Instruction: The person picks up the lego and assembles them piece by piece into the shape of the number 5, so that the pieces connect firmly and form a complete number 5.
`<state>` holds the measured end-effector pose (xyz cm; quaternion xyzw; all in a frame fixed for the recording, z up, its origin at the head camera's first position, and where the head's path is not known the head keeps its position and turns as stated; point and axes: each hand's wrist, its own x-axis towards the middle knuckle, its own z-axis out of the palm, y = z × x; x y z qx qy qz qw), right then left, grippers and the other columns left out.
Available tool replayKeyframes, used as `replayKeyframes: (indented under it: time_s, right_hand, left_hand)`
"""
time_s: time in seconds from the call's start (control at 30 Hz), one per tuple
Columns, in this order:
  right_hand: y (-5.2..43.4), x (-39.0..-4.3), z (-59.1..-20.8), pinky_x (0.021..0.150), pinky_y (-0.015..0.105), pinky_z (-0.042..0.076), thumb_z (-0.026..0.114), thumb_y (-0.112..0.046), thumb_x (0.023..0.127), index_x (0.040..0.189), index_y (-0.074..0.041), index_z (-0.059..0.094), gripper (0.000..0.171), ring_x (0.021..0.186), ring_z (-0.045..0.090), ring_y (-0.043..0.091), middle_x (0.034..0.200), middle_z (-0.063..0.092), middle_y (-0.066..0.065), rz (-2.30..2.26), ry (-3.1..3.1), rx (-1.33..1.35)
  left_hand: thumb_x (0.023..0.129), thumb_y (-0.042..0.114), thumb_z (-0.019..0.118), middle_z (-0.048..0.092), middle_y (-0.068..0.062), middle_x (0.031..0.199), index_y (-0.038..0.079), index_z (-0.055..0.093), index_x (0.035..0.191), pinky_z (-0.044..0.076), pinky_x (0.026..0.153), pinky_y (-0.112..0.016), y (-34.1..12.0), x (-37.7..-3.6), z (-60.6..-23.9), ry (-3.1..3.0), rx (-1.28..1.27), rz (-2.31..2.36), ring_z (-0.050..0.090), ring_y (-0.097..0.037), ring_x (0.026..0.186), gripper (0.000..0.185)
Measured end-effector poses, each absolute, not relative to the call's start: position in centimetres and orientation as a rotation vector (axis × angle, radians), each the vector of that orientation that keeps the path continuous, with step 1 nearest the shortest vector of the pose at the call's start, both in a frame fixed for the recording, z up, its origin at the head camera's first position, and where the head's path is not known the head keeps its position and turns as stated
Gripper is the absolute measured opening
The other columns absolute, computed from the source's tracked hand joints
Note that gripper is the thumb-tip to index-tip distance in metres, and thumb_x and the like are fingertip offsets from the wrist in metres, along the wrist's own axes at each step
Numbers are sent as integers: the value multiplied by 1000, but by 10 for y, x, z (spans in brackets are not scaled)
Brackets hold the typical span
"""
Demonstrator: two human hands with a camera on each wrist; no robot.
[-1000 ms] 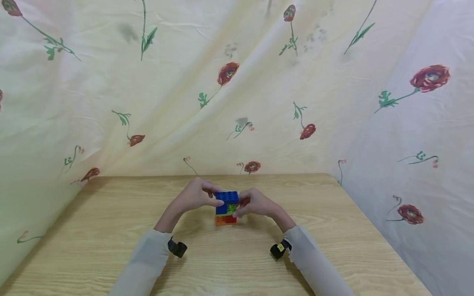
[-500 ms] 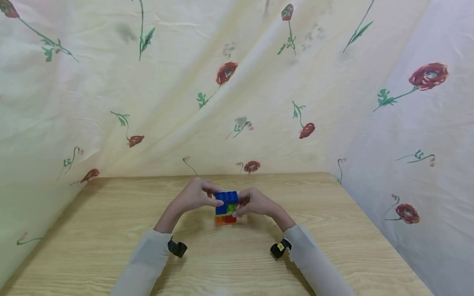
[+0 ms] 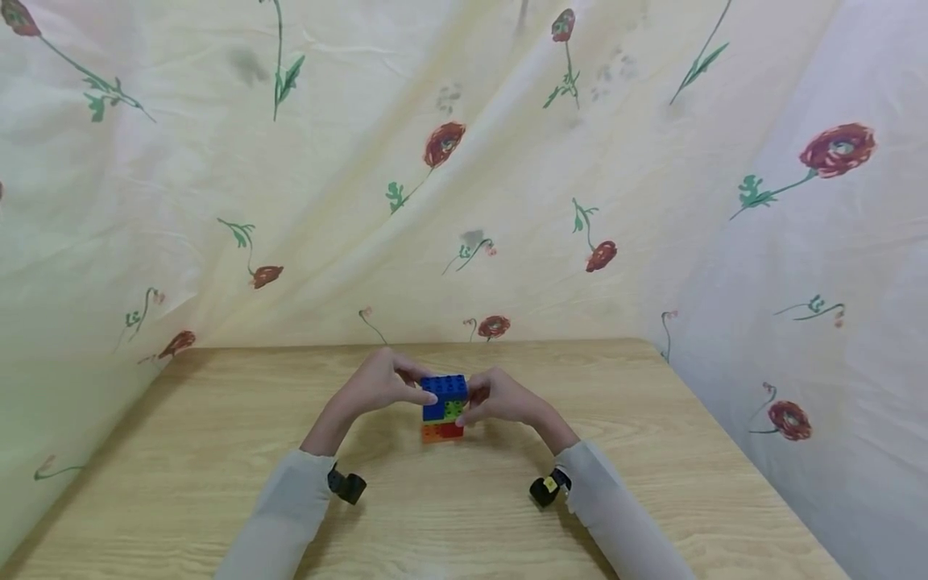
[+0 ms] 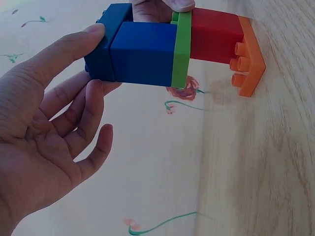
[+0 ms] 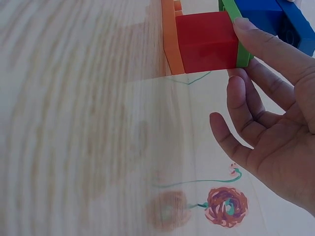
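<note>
A small stack of toy bricks (image 3: 444, 407) stands on the wooden table (image 3: 217, 451): a blue plate on top, blue and green bricks below it, red and orange at the base. My left hand (image 3: 406, 388) grips its left side, with the thumb on the blue top. My right hand (image 3: 480, 401) grips its right side, with the thumb at the green and red layers. In the left wrist view the stack (image 4: 167, 49) lies between my left hand's (image 4: 74, 88) thumb and its fingers behind it. In the right wrist view my right hand (image 5: 256, 83) presses the stack (image 5: 206, 42).
A flowered cloth (image 3: 435, 161) hangs behind the table and along its left and right sides. Small black wrist cameras (image 3: 346, 486) (image 3: 545, 488) sit at both sleeves. Bare table surface lies all around the stack.
</note>
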<state>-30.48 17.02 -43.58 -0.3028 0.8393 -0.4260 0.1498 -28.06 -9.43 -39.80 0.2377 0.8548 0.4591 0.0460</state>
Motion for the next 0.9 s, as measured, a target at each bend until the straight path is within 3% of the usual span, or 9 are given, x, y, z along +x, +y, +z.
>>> replayKeyframes:
  time_s: [0.9]
  right_hand:
    - [170,-304,-435,71,25,53,85,-12,82,108,-3,76,28,75,62,13,95,76,10,-1240,2400,-869]
  left_hand:
    - [79,30,88,78,-1,96,14,82,104,53,71,-32,-95,-281,-400,2576,736,1430,65,-17,83,30]
